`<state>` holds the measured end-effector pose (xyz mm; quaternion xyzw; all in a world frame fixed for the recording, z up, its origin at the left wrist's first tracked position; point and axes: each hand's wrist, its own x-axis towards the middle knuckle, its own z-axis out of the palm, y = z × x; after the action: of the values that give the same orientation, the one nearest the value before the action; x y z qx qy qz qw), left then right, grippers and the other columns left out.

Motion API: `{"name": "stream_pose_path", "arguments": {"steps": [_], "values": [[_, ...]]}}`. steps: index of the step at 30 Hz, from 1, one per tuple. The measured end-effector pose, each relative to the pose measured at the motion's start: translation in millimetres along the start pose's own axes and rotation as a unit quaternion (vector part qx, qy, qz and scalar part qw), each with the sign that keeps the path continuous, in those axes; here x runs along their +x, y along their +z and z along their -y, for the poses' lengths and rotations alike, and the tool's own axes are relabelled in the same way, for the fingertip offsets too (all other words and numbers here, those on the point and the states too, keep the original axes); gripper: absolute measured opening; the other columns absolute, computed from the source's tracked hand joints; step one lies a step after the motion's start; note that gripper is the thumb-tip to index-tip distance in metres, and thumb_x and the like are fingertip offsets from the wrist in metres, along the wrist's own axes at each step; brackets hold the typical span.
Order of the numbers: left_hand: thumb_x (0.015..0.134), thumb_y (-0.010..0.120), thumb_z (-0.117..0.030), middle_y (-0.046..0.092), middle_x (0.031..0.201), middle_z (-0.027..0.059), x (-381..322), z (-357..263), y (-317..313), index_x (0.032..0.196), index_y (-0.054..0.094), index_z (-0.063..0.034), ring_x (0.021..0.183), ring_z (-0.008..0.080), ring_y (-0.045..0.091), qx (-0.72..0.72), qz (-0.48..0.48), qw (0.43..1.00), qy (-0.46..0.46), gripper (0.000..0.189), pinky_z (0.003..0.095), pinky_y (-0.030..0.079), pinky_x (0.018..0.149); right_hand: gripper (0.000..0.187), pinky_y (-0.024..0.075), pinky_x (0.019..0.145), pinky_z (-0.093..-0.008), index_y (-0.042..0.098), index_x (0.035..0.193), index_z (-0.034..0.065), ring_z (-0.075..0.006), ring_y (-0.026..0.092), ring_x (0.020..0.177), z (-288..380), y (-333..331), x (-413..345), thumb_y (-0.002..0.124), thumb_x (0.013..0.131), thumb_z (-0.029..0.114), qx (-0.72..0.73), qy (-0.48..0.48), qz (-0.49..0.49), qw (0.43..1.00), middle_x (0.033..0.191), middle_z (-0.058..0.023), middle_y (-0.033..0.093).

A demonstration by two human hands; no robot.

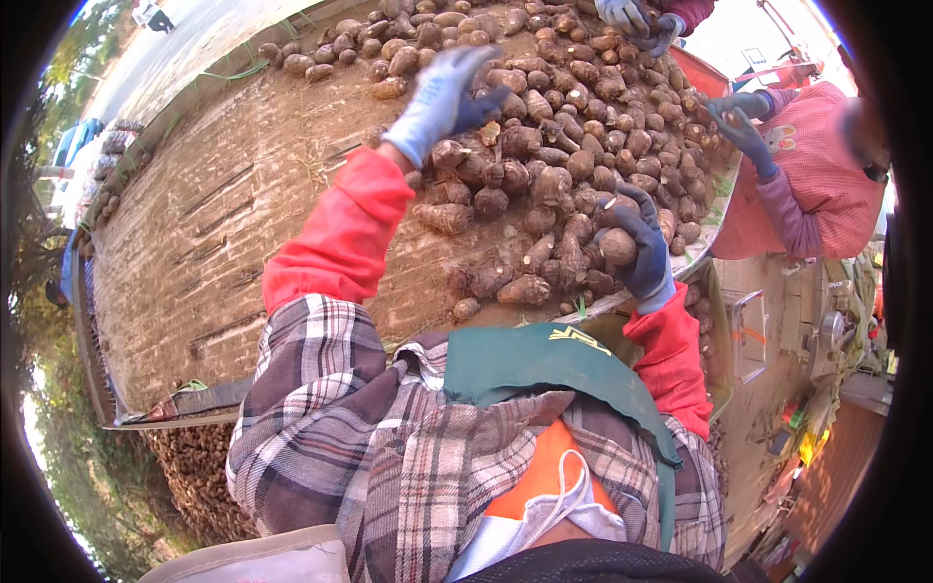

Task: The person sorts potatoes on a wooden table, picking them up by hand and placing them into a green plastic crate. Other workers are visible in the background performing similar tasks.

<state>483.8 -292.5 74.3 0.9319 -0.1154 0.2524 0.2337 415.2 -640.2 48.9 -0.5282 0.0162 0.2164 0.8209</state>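
Observation:
A heap of brown taro corms (pixel 554 138) is spread across the soil-covered wooden tabletop (pixel 219 197) before me. My left hand (pixel 448 98), in a grey-blue work glove, is over the heap's left side with fingers and thumb apart. Nothing shows between them, and the hand looks slightly blurred. At the near right side of the heap, my right hand (pixel 645 240), in a matching glove, grips a rounded taro corm (pixel 618 246). Its fingers curl around the far side, and part of the palm is hidden. Several loose corms (pixel 525 288) lie just left of that hand.
A co-worker in a pink checked smock (pixel 809 167) stands at the right edge, gloved hands over the heap. Another person's gloved hands (pixel 641 22) are at the far side. A raised rim (pixel 87 350) borders the tabletop. More corms (pixel 200 474) lie below at left.

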Motion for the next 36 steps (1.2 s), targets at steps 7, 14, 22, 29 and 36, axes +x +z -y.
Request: {"name": "stream_pose_path", "arguments": {"steps": [7, 14, 22, 29, 36], "values": [[0.085, 0.075, -0.039, 0.059, 0.139, 0.0094, 32, 166, 14, 0.141, 0.056, -0.031, 0.128, 0.0395, 0.053, 0.319, 0.136, 0.922, -0.171, 0.06, 0.0554, 0.051, 0.098, 0.03, 0.0587, 0.08, -0.0334, 0.06, 0.127, 0.0061, -0.022, 0.071, 0.087, -6, -7, 5, 0.062, 0.097, 0.006, 0.013, -0.013, 0.046, 0.999, 0.119, -0.01, 0.065], [0.088, 0.077, -0.028, 0.072, 0.11, 0.0194, 2, 66, -9, 0.134, 0.059, -0.0082, 0.096, 0.0299, 0.071, -0.165, -0.024, 0.977, -0.132, 0.053, 0.0402, 0.055, 0.087, 0.023, 0.0535, 0.081, -0.0276, 0.067, 0.119, 0.004, -0.0128, 0.065, 0.086, 17, 18, 17, 0.066, 0.098, 0.011, -0.117, -0.033, -0.012, 0.993, 0.097, -0.0031, 0.068], [0.086, 0.074, -0.011, 0.063, 0.12, 0.0212, -59, -115, 34, 0.144, 0.05, -0.0058, 0.102, 0.0411, 0.065, -0.137, 0.011, 0.979, 0.15, 0.063, 0.0468, 0.054, 0.085, 0.088, 0.0447, 0.109, -0.04, 0.063, 0.132, -0.0013, -0.0354, 0.056, 0.127, 18, 27, 12, 0.08, 0.075, 0.063, -0.479, -0.209, -0.025, 0.852, 0.137, -0.024, 0.056], [0.084, 0.071, -0.006, 0.062, 0.11, 0.0212, -70, -192, 75, 0.149, 0.048, -0.0124, 0.092, 0.0419, 0.067, -0.056, 0.165, 0.97, 0.171, 0.069, 0.0464, 0.056, 0.076, 0.06, 0.0488, 0.103, -0.0444, 0.073, 0.115, 0.0074, -0.0408, 0.059, 0.12, 4, -23, -63, 0.076, 0.077, 0.054, -0.458, -0.195, -0.167, 0.851, 0.126, -0.0253, 0.056], [0.08, 0.08, -0.029, 0.069, 0.108, 0.0216, -59, -238, 124, 0.136, 0.057, -0.0122, 0.094, 0.0411, 0.071, 0.024, 0.205, 0.968, 0.144, 0.063, 0.0488, 0.057, 0.078, 0.06, 0.05, 0.102, -0.0451, 0.075, 0.109, 0.0091, -0.0408, 0.061, 0.114, -10, -70, -76, 0.082, 0.073, 0.057, -0.56, -0.332, -0.319, 0.689, 0.123, -0.022, 0.059]]}}
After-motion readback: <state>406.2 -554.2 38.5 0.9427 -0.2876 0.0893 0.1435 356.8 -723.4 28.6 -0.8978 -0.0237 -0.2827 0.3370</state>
